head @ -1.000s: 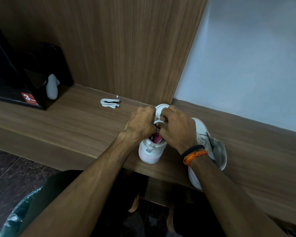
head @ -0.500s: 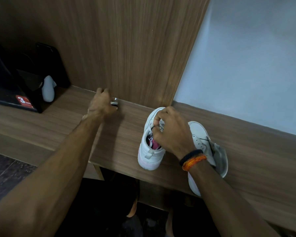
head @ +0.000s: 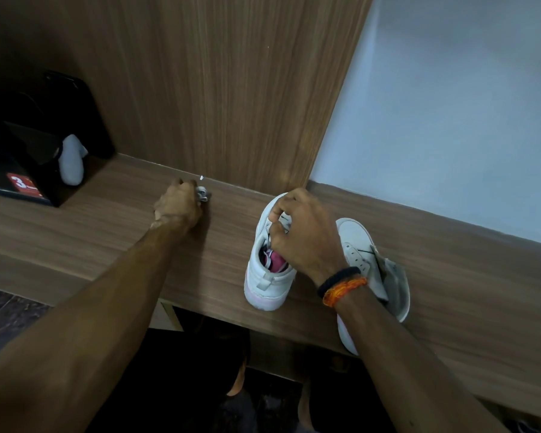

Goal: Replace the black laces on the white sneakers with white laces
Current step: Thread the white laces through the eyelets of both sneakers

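Observation:
A white sneaker [head: 264, 285] with a pink lining stands on the wooden shelf [head: 107, 232], heel toward me. My right hand [head: 303, 235] lies over its top, fingers curled round the tongue and eyelet area. My left hand [head: 178, 204] reaches far left and grips the bundled white lace [head: 203, 194] near the back panel. A second white sneaker [head: 356, 245] lies on its side to the right, partly behind my right wrist, with a thin black lace end showing at its eyelets.
A black box [head: 19, 182] with a red label sits at the shelf's far left, a white object [head: 72, 165] leaning against it. A wooden panel [head: 231, 89] rises behind the shelf, a pale wall [head: 450, 120] to the right. My legs are below the shelf edge.
My left hand left the sneaker, reached left to the bundled white lace and closed on it. My right hand stayed on the sneaker.

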